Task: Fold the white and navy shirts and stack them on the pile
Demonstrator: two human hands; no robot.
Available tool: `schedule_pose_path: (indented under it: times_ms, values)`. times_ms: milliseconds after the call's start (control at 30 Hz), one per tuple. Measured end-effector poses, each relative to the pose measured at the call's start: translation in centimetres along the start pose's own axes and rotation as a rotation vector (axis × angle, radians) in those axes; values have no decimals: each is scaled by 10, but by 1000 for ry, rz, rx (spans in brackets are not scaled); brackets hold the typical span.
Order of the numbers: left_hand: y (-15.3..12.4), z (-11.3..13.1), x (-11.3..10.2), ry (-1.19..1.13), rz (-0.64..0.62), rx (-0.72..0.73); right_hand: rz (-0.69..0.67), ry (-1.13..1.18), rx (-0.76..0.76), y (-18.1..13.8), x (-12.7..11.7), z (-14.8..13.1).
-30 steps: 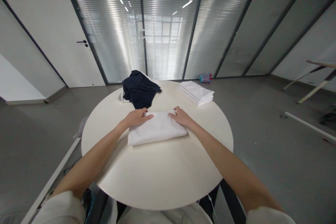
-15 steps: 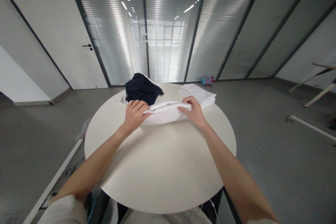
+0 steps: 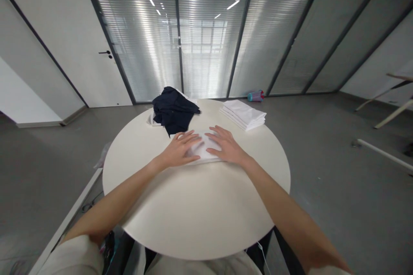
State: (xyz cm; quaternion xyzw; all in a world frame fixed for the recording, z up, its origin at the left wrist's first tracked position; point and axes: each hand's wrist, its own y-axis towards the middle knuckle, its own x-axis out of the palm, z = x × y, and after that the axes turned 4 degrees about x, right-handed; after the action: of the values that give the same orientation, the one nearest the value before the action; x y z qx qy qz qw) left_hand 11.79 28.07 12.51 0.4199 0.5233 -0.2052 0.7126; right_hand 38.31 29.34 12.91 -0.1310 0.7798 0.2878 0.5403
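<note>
A folded white cloth [image 3: 203,149] lies flat on the round white table [image 3: 200,210]. My left hand [image 3: 181,149] rests on its left part, fingers spread. On the right part lies my right hand [image 3: 226,145], its fingers also stretched apart. Between the two hands the middle of the cloth shows; its ends are partly hidden beneath them. Just beyond my left hand sits a crumpled dark navy garment [image 3: 174,111], close to the cloth's far edge. A neat stack of folded white cloths [image 3: 243,114] is beyond my right hand, at the table's far right.
Some white fabric [image 3: 154,119] shows beside the navy garment. Behind the table, a blue and red cylindrical item [image 3: 255,96] lies on the floor by the glass partition [image 3: 206,43]. Table legs [image 3: 392,114] stand at the right, and a white cable [image 3: 263,253] hangs near the table's front edge.
Both hands have let go of the white cloth's raised edge and now lie spread on it. The cloth has gone down flat, a little nearer to me, and the hands have come closer together.
</note>
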Motion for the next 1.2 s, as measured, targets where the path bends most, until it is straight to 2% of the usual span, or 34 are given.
schedule_pose_path:
  times_ms: [100, 200, 300, 433, 467, 633, 700, 767, 833, 900, 967, 1033, 1100, 1200]
  values:
    - [-7, -3, 18, 42, -106, 5, -154, -75, 54, -3, 20, -4]
    - [-13, -10, 24, 9, -187, 26, -221, -91, 109, -10, 28, -1]
    - [-10, -15, 18, -85, -198, -24, -208, -86, 146, -8, 21, -4]
    - [-3, -16, 18, 8, -23, -248, -30, -100, 162, 7, 17, -20]
    - [-2, -16, 21, 49, -11, -292, -21, -106, 144, 10, 19, -23]
    - [-10, -25, 35, 59, -141, -330, -167, -143, 120, 8, 33, -19]
    - [-13, -30, 31, 3, -144, -308, -142, -155, 211, 4, 31, -11]
    - [-13, -36, 21, -66, -62, -344, -54, -192, 394, 2, 25, -3]
    - [-14, -43, 8, -89, 70, -469, 23, -233, 571, 1, 19, 5]
    - [-16, -51, -6, -74, 142, -650, 21, -214, 646, 3, 17, 14]
    - [-18, -59, -16, -75, 92, -802, -18, -116, 661, 6, 18, 24]
    - [-20, -66, -19, -142, -33, -895, -31, 25, 682, 9, 21, 33]
    - [-21, -70, -18, -237, -124, -926, -33, 140, 709, 12, 24, 39]
    - [-22, -72, -15, -432, -130, -894, -53, 243, 711, 12, 23, 43]
